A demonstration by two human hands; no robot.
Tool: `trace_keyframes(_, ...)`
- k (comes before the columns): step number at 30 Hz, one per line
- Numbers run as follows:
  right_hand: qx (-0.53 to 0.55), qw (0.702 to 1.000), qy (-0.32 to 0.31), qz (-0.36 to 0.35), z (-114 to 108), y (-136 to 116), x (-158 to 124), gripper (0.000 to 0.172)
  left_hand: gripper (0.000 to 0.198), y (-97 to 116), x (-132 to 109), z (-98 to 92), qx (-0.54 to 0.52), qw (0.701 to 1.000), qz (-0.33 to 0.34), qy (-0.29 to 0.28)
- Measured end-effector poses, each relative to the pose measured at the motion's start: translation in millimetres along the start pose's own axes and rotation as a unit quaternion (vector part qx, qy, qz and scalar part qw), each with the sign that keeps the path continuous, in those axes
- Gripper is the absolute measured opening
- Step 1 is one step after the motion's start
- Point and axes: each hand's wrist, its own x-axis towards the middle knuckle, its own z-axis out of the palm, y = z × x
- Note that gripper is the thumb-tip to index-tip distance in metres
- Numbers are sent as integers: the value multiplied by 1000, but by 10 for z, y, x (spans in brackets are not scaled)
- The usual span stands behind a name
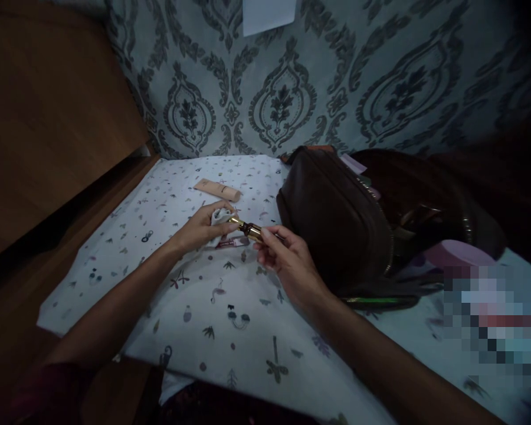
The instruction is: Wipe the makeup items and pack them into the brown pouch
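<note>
My right hand pinches one gold end of a slim gold and dark red cosmetic tube, which looks like a lipstick or lip gloss. At its other end, my left hand is closed around a crumpled white cloth, with the thumb against the gold tip. Just below lies a small clear and red tube, partly hidden by my fingers. A beige squeeze tube rests on the patterned white cover, a little beyond my hands.
To the right stands a dark brown leather bag, unzipped, with pinkish things inside. Wooden furniture rises on the left. A patterned papered wall closes off the back, with a white sheet on it. The lower right is pixelated.
</note>
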Motion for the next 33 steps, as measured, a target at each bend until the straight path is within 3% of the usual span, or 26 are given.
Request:
trace_keyframes(3, 3, 1000, -1, 4, 1, -3, -4, 46, 48, 10, -6, -6, -27, 1000, -11, 3)
trace_keyframes(9, -11, 1000, -5, -4, 4, 8, -9, 47, 45, 1, -17, 14, 87, 996, -4, 10)
trace_keyframes(16, -18, 999, -23, 13, 6, -24, -22, 49, 38, 19, -12, -6, -39, 999, -13, -35)
trace_keyframes(24, -34, 999, -27, -18, 21, 4, -37, 47, 38, 6, -21, 0, -19, 1000, -9, -11)
trace_keyframes(33, -37, 998, -41, 10, 26, -20, -71, 45, 37, 16, -31, 12, 3, 999, 51, -2)
